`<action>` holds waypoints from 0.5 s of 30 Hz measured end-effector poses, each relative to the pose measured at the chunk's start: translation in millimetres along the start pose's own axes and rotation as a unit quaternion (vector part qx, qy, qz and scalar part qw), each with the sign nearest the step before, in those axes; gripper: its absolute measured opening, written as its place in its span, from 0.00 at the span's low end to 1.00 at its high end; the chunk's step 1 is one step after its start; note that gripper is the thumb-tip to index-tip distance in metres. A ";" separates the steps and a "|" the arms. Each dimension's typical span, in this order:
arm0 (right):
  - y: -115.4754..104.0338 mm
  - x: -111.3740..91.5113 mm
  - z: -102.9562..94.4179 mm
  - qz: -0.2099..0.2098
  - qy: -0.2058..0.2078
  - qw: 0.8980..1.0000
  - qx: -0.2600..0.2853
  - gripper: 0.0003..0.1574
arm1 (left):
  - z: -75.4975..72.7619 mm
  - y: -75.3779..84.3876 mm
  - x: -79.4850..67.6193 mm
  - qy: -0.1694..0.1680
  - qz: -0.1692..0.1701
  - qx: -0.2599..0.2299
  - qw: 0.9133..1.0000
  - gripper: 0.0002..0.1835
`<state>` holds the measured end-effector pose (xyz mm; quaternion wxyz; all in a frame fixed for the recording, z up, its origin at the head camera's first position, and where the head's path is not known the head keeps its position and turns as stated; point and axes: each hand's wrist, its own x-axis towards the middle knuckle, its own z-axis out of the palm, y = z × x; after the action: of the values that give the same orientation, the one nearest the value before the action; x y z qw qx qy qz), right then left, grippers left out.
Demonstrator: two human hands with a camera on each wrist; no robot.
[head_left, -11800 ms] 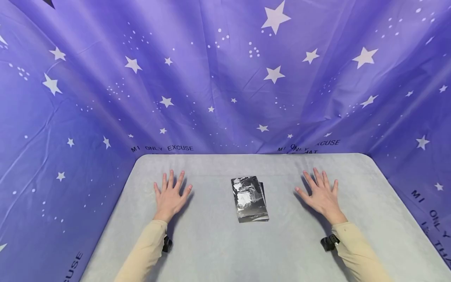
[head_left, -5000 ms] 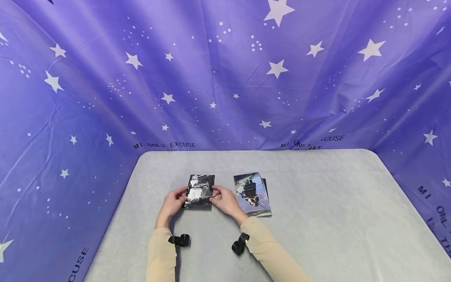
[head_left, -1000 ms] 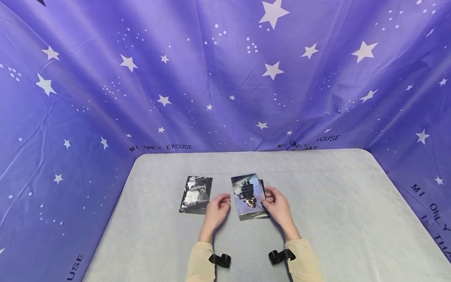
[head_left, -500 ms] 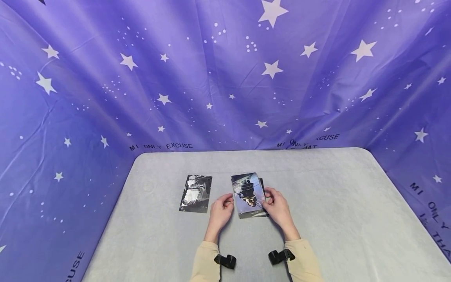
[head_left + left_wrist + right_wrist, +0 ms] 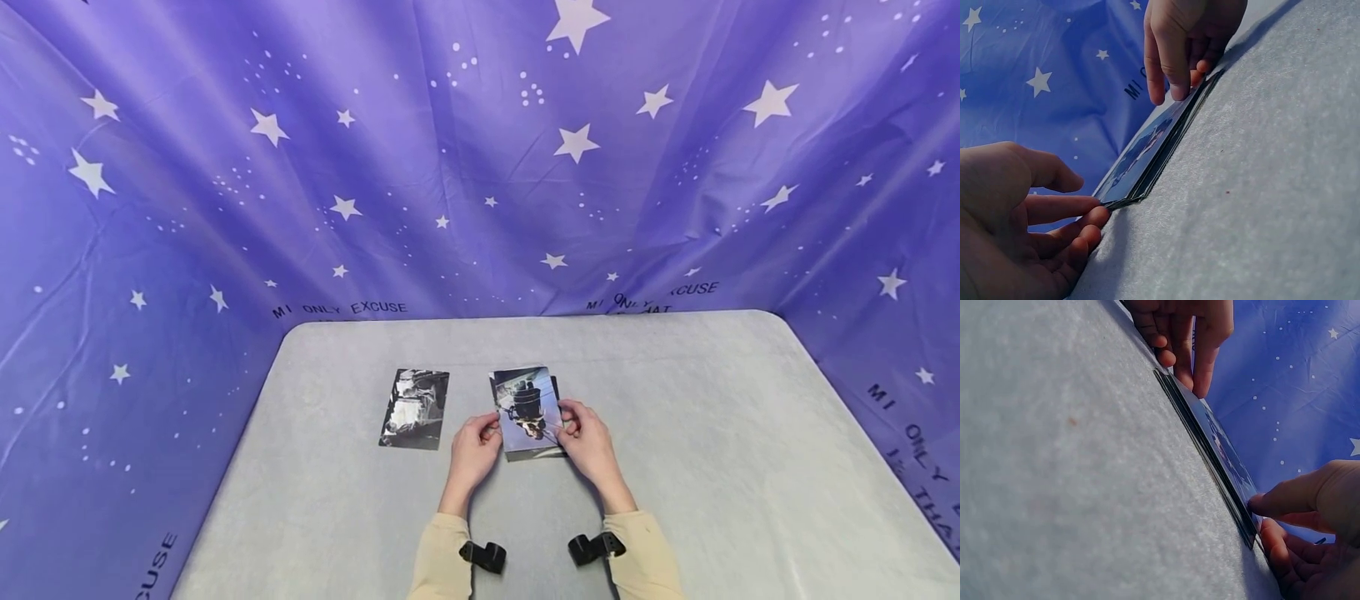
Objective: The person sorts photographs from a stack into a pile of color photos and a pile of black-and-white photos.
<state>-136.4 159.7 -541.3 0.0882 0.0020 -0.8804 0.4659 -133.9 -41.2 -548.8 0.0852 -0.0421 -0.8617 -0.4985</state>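
On the grey tabletop lies a stack of glossy photos (image 5: 534, 456); its top photo (image 5: 517, 429) has a blue picture with a dark shape. My right hand (image 5: 591, 446) pinches the right edge of this top photo, thumb above and fingers at the side, as the right wrist view shows. At its left edge my left hand (image 5: 474, 450) touches the corner with its fingertips (image 5: 1094, 203), while the left thumb (image 5: 1063, 175) stands apart above it. Left of the stack rests a dark, shiny photo (image 5: 415, 410), untouched.
The grey cloth-covered table (image 5: 750, 450) has rounded far corners. A purple curtain (image 5: 480, 150) with white stars hangs behind and along both sides. Black wrist cameras (image 5: 483, 557) sit below both hands.
Earlier both hands held the dark photo at the left, which now lies apart. The left hand has since moved right to the stack's left edge; the top photo has shifted slightly on the stack.
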 end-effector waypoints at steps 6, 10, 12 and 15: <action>-1.3 -1.0 0.6 0.001 0.002 1.000 0.002 0.28 | -0.1 1.6 -1.0 -0.002 -0.007 -0.004 1.000 0.15; -2.2 -2.6 1.4 0.001 0.004 1.000 0.012 0.27 | 0.3 3.4 -1.6 -0.005 -0.026 -0.037 0.999 0.16; -3.0 -3.6 1.2 0.000 0.005 1.000 0.024 0.27 | -0.2 4.2 -1.2 -0.010 -0.039 -0.073 0.996 0.17; -3.6 -4.2 1.3 0.001 0.004 0.999 0.051 0.27 | -2.6 5.2 -0.2 -0.025 -0.057 -0.131 0.989 0.17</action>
<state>-132.2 156.2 -539.7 0.0906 0.0037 -0.8552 0.5103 -132.6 -40.9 -543.1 0.0287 -0.0166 -0.7921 -0.6096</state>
